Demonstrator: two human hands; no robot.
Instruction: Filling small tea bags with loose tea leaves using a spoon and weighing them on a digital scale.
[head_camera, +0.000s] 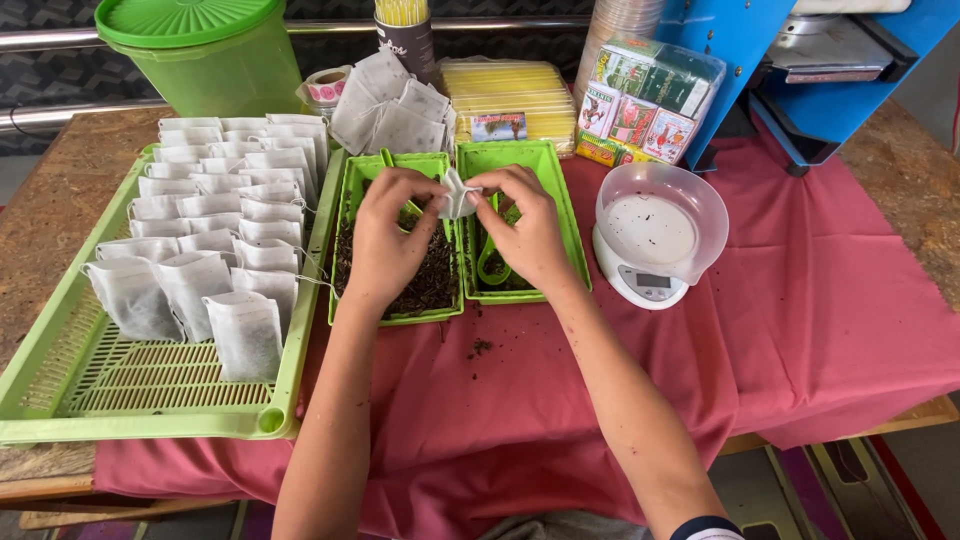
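Both forearms are bare from wrist to elbow, with no watch, ring or bracelet showing on the left hand (385, 240) or the right hand (530, 235). Only the right arm shows clothing: a dark navy sleeve cuff (708, 527) edged with a thin white band, near the picture's bottom edge.

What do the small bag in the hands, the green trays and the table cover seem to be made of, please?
Bag, held by both the left hand and right hand: probably thin white filter paper, matte and slightly see-through. Trays: likely moulded plastic, smooth, faintly glossy. Cover: red cloth, by its folds.
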